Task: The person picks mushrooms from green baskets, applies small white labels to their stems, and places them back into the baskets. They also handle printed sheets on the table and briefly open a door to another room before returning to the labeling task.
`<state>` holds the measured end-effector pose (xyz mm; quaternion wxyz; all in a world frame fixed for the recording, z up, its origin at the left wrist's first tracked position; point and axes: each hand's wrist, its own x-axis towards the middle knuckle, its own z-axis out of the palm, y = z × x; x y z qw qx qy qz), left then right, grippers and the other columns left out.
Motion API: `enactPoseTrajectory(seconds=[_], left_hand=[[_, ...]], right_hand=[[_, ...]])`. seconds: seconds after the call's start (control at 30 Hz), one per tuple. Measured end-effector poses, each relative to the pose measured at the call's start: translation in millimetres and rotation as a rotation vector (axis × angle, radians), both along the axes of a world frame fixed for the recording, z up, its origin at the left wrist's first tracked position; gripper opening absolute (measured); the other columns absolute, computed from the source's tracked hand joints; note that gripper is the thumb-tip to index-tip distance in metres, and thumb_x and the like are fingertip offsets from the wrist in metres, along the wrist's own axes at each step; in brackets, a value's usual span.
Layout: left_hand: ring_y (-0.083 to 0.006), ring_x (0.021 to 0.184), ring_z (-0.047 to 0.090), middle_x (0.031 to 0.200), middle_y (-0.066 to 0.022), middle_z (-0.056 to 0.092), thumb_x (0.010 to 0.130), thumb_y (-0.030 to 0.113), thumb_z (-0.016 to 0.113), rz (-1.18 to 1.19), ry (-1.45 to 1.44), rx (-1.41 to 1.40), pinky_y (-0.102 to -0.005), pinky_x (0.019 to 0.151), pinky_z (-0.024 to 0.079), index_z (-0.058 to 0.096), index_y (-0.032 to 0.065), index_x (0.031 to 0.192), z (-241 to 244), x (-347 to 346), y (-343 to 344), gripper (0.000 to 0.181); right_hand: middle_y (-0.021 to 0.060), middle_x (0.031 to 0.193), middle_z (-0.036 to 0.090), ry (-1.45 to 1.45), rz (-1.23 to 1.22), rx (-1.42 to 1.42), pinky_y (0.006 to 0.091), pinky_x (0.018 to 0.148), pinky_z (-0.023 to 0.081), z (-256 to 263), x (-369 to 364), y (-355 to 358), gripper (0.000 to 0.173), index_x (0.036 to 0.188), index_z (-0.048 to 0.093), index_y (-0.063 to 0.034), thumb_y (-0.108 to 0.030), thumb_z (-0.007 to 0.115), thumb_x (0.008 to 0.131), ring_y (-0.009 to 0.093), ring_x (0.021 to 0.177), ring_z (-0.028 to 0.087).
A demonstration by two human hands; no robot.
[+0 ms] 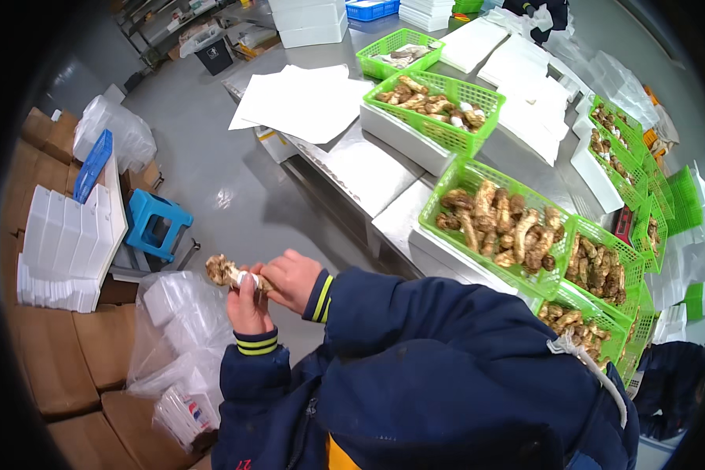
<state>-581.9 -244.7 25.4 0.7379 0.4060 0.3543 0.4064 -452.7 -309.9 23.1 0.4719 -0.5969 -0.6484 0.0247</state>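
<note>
A brown and cream mushroom with a thick stem (220,271) is held out over the floor, left of the steel table, with a white band round its stem. My left hand (248,308) grips it from below, the thumb against the white band. My right hand (291,279) pinches the stem's other end, and the fingers hide part of it. To the right, a green plastic basket (476,258) holds many similar mushrooms. Farther back, another green basket (423,130) holds mushrooms, a few with white bands.
White sheets (305,103) lie on the steel table's (352,176) far left corner. A blue plastic stool (155,226), stacked white foam boxes (64,235), cardboard boxes (53,358) and bagged foam pieces (182,329) stand at left. Other people are partly visible at the top (555,14) and lower right (672,382).
</note>
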Motion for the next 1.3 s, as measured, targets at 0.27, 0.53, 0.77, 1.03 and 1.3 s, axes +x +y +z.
enactPoseTrajectory(seconds=[0.27,0.53,0.77,1.03,1.3], left_hand=[[-0.0198,0.099,0.052,0.111,-0.0169,0.053,0.084,0.009,0.055,-0.367,0.004,0.091,-0.0306,0.089,0.041,0.039,-0.0064,0.119,11,88,137,0.041],[-0.0204,0.11,0.048,0.116,-0.0185,0.051,0.086,0.011,0.054,-0.779,0.102,0.149,-0.0285,0.093,0.037,0.033,-0.0049,0.126,15,199,181,0.048],[-0.0173,0.102,0.051,0.109,-0.0114,0.054,0.087,0.023,0.052,-0.983,0.261,0.121,-0.0278,0.084,0.04,0.035,0.0018,0.127,-27,285,237,0.048],[-0.0115,0.087,0.055,0.098,-0.0085,0.06,0.085,0.009,0.052,-0.988,0.259,-0.028,-0.0235,0.073,0.043,0.042,0.0031,0.121,-50,360,279,0.037],[-0.0123,0.086,0.057,0.096,-0.0082,0.061,0.086,0.011,0.052,-1.174,0.283,-0.056,-0.0232,0.073,0.044,0.042,0.0038,0.121,-67,415,351,0.037]], right_hand=[[0.008,0.078,0.058,0.137,-0.092,-0.052,0.0357,0.068,0.042,12,75,104,0.022,0.089,0.057,-0.0058,-0.014,0.061,0.069,0.028,0.075,0.052],[0.0091,0.074,0.058,-0.196,-0.796,-0.274,0.0363,0.062,0.042,80,236,22,0.02,0.088,0.059,-0.0044,-0.011,0.062,0.069,0.026,0.065,0.05],[0.0085,0.08,0.059,-0.596,-1.193,-0.879,0.0384,0.073,0.046,40,439,-79,0.015,0.085,0.062,-0.0105,-0.015,0.06,0.071,0.03,0.079,0.051],[0.018,0.09,0.062,-0.175,-1.43,-1.556,0.0409,0.077,0.047,40,465,-34,0.026,0.088,0.064,-0.0046,-0.025,0.054,0.075,0.033,0.088,0.059],[0.0172,0.096,0.06,-0.021,-1.594,-1.517,0.0428,0.079,0.045,35,443,-9,0.043,0.1,0.058,-0.0058,-0.039,0.062,0.073,0.034,0.092,0.056]])
